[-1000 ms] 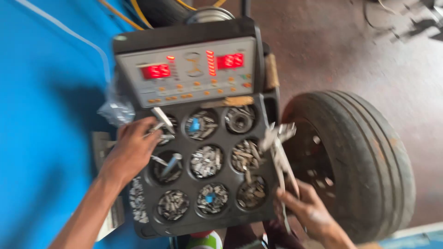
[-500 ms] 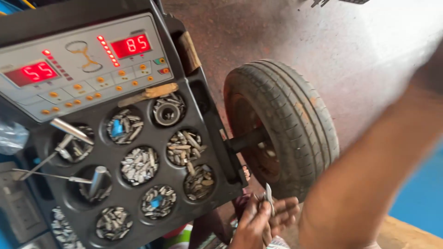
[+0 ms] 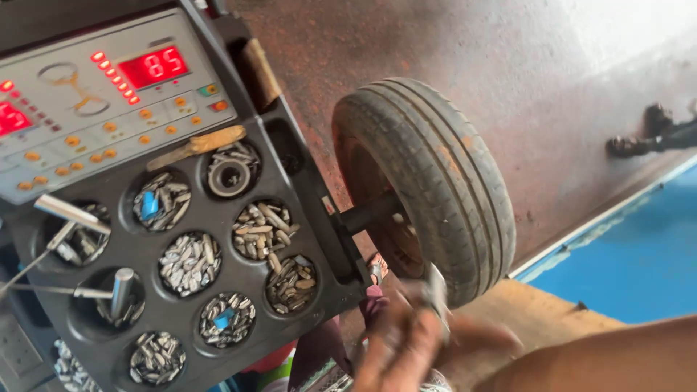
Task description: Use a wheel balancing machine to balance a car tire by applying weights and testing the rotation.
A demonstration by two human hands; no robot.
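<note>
Low in the head view both my hands are blurred together just below a worn black tyre (image 3: 435,174). My right hand (image 3: 472,345) comes in on a forearm from the lower right and grips a grey metal tool (image 3: 437,287) that points up toward the tyre. My left hand (image 3: 392,348) sits right beside it, too smeared to show its fingers. The tyre stands upright on a dark shaft (image 3: 370,213) sticking out of a balancing machine.
The machine's black tray (image 3: 319,239) has several round wells full of small metal weights, with loose tools lying on its left side. Above it is a grey control panel (image 3: 94,109) with red displays. A reddish concrete floor (image 3: 450,51) and a blue surface (image 3: 639,261) lie beyond.
The view has swung right and closer to the tyre. My left hand has left the tray and both hands now sit low beside the tyre, with the metal tool raised toward it.
</note>
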